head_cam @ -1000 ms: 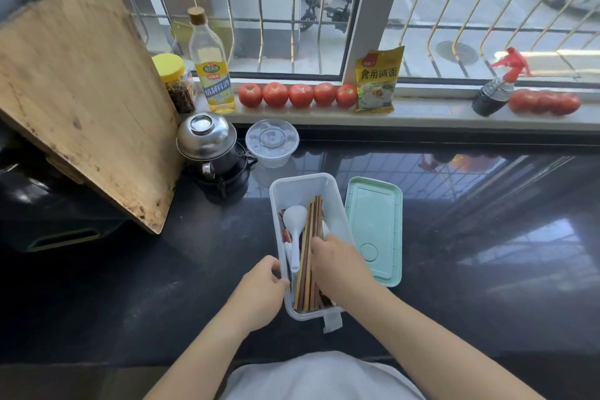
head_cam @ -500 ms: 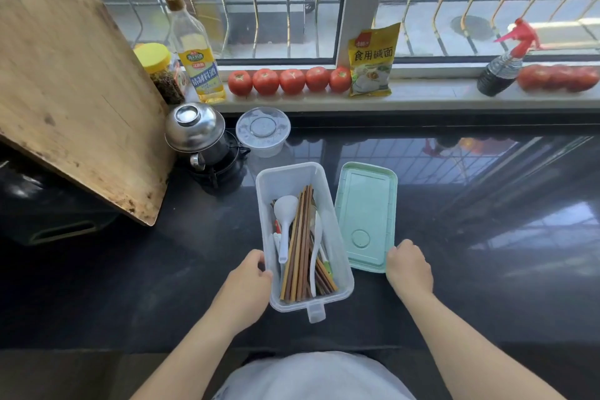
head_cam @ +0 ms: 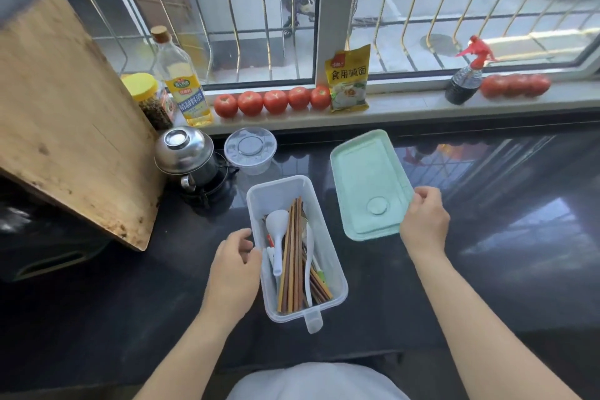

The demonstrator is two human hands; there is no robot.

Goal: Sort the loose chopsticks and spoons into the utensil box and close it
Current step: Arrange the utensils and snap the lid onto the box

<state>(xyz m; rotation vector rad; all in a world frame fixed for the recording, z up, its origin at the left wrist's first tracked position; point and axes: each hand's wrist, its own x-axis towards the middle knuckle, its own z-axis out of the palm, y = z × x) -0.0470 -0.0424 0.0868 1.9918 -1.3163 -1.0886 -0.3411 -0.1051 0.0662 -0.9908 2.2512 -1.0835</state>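
Right hand (head_cam: 423,221) has the green lid (head_cam: 368,183) by its near right edge, fingers curled over the rim and pinching it, the lid tipped up off the dark counter (head_cam: 487,269) and slanting away from the fingertips. Looks a light, thin plastic piece, stiff enough to carry from one edge, though it may flex or swing, and a smooth rim like that could slip from a pinch; a hold further along the long side would likely steady it. Left hand (head_cam: 235,269) sits against the outer left wall of the utensil box (head_cam: 334,269), fingers loosely curled at the rim; whether they truly grip it I cannot tell. Just inside those fingers lie the white spoons (head_cam: 276,237) and the chopsticks (head_cam: 293,256), lengthwise, below the rim as far as I can judge. The box looks light and liable to skid on that glossy top, so bracing the wall makes sense while the lid comes across to be pressed on
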